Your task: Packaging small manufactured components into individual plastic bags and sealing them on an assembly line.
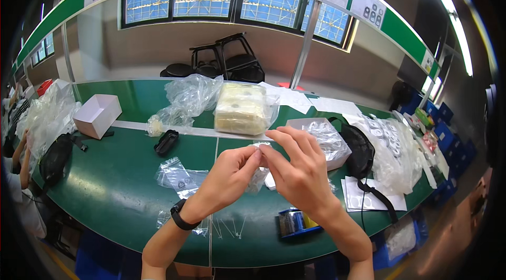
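Over the middle of the green table (pixel 121 174), my left hand (pixel 232 172) and my right hand (pixel 298 172) meet at the fingertips. Both pinch what looks like a small clear plastic bag (pixel 258 181), which hangs down between them. My fingers hide much of it, and its contents cannot be made out. The other fingers of my right hand are raised and stretched out. Partly hidden beside the bag lies a small white piece (pixel 270 181). Flat clear bags (pixel 179 174) rest left of my left hand. Several thin pale strips (pixel 229 229) lie below my wrists.
A plastic-wrapped yellowish stack (pixel 241 108) stands ahead, with an open box (pixel 100 116) far left. On the right are a bag-filled box (pixel 329 145), a black pouch (pixel 358 145) and white sheets (pixel 377 195). A blue holder (pixel 295 223) sits near the front edge. Someone's arm (pixel 23 161) shows at left.
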{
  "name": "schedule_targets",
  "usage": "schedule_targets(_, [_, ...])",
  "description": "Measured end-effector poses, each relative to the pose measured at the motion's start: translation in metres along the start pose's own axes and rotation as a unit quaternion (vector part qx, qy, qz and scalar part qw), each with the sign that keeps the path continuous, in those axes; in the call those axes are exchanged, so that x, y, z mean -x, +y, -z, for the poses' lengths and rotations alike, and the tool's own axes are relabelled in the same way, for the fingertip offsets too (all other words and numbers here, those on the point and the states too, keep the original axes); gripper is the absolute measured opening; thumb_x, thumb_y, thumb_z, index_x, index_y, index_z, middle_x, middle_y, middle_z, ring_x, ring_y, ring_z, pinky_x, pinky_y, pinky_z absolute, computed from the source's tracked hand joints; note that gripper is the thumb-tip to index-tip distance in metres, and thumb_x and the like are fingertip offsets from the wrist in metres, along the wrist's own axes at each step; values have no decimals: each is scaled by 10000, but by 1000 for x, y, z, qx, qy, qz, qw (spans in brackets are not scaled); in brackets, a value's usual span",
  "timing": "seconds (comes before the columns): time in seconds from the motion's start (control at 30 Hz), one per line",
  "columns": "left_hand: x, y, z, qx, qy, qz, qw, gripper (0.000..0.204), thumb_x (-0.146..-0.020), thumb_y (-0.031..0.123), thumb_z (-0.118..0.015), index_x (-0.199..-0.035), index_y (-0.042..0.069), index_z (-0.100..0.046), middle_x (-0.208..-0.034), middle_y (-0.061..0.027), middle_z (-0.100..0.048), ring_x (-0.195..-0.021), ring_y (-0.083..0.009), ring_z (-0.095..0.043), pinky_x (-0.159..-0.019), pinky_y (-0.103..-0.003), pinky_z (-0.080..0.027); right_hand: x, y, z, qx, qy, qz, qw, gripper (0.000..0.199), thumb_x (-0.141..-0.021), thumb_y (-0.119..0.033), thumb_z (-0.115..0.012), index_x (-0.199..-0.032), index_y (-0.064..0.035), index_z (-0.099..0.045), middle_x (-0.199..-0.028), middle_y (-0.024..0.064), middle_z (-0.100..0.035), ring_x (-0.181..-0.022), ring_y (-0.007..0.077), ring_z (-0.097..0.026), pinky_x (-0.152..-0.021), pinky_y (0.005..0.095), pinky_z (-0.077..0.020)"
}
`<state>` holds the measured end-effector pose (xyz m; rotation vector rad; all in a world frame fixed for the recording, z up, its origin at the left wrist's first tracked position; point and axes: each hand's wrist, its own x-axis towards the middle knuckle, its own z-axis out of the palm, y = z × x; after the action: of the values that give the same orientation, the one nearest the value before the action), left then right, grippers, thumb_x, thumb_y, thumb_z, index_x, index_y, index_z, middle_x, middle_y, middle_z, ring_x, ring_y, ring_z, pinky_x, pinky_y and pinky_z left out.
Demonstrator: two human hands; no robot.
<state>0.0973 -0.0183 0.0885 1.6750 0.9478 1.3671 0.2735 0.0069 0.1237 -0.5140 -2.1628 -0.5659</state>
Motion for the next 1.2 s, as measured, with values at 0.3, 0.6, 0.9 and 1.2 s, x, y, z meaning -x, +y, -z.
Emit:
schedule_targets(0.3, [1,0,0,-54,-51,-36,997,236,-1024,132,-518,-1086,-63,-636,-858,-127,-676,-707,-149,-557,-667,-308,-466,-1,11,6,-71,-36,5,997,177,-773,-42,-752,-943,-14,-711,-1062,89,-677,-1053,291,-638,-943,431,-500])
schedule_targets(0.6, [4,6,-1,-151,-54,-49,986,209,-963,135,-560,-981,-50,-657,-767,-228,-649,-651,-374,-604,-635,-410,-490,1,17,2,-33,-85,77,993,136,-760,-46,-733,-874,-26,-661,-928,68,-653,-923,252,-650,-1002,430,-495])
schedule_targets(0.9, [2,-4,16,-306,-108,-53,944,173,-827,141,-640,-849,-17,-705,-765,-228,-645,-710,-419,-619,-634,-412,-505,15,11,-16,-116,-143,6,983,123,-717,-56,-744,-816,-60,-672,-845,57,-643,-839,257,-632,-822,392,-499])
schedule_targets(1.2, [7,-6,30,-378,-50,-16,924,203,-774,133,-603,-715,-47,-675,-621,-234,-566,-585,-414,-548,-589,-414,-488,25,8,-62,-370,-146,-290,870,144,-868,-62,-669,-958,32,-728,-853,103,-710,-841,172,-686,-748,300,-519])
